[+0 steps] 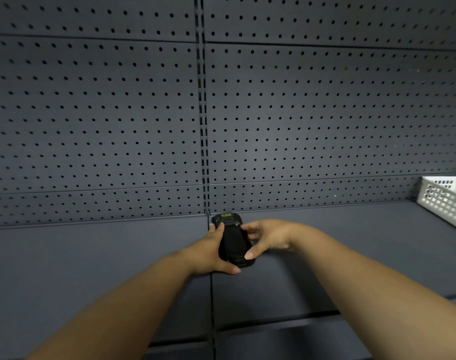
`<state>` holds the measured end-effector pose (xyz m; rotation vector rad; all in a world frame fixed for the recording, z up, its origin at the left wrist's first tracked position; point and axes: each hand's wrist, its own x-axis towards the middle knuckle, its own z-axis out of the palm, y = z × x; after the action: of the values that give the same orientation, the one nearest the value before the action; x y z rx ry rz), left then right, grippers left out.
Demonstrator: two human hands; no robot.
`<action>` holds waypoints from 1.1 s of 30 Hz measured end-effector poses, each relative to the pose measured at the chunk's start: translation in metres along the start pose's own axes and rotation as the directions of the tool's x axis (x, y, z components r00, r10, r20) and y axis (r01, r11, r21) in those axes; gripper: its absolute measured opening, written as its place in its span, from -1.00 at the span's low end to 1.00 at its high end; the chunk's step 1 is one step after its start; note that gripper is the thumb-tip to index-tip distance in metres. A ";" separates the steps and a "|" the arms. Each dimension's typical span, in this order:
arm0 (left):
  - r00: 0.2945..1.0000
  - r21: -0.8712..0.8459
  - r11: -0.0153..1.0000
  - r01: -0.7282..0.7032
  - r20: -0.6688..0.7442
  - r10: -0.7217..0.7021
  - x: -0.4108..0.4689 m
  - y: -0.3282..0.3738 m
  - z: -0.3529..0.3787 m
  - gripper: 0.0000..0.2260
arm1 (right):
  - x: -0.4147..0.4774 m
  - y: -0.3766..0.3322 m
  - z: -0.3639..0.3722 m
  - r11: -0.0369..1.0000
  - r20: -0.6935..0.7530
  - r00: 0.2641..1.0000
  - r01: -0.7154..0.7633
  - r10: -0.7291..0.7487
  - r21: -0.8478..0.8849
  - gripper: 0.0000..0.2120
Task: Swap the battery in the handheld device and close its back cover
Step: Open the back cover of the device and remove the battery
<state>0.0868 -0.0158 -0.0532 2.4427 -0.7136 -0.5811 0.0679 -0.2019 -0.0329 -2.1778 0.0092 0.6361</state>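
Note:
A black handheld device lies back side up on the dark grey shelf, close to the pegboard wall. A yellow label shows at its far end. My left hand grips its left edge, thumb under the near end and fingers on the far left corner. My right hand holds its right edge, thumb at the near right corner and fingers over the upper back. A black strap or cover runs down the back. No loose battery is visible.
A white perforated plastic basket stands at the far right of the shelf. A grey pegboard wall rises behind, with a slotted upright in its middle. A seam divides the shelf under the device.

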 end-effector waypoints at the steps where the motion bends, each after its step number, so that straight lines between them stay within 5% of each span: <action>1: 1.000 -0.009 1.000 -0.003 0.001 0.003 0.000 0.000 0.000 0.08 | 0.000 0.000 0.000 1.000 0.000 1.000 -0.004 0.004 -0.008 -0.18; 12: 1.000 -0.067 0.998 -0.014 -0.009 0.013 0.001 -0.001 -0.005 0.03 | -0.003 -0.005 -0.006 0.995 -0.013 0.999 -0.052 0.051 -0.091 -0.23; 16: 0.999 -0.085 0.996 -0.033 -0.018 0.032 0.000 -0.002 -0.006 -0.06 | 0.001 -0.009 -0.012 0.981 -0.090 0.995 -0.064 0.048 -0.185 -0.39; 23: 0.998 -0.059 0.997 -0.057 -0.015 0.056 0.002 -0.003 -0.009 -0.12 | 0.017 -0.025 -0.011 0.789 -0.296 0.953 -0.131 -0.067 -0.601 -0.68; 33: 0.998 -0.060 0.996 -0.067 0.003 0.067 0.002 0.000 -0.014 -0.17 | 0.034 -0.028 -0.015 0.625 -0.268 0.953 -0.123 -0.143 -0.771 -0.70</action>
<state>0.0957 -0.0114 -0.0429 2.3540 -0.7664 -0.5743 0.1098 -0.1879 -0.0201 -3.1263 -0.1468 0.2868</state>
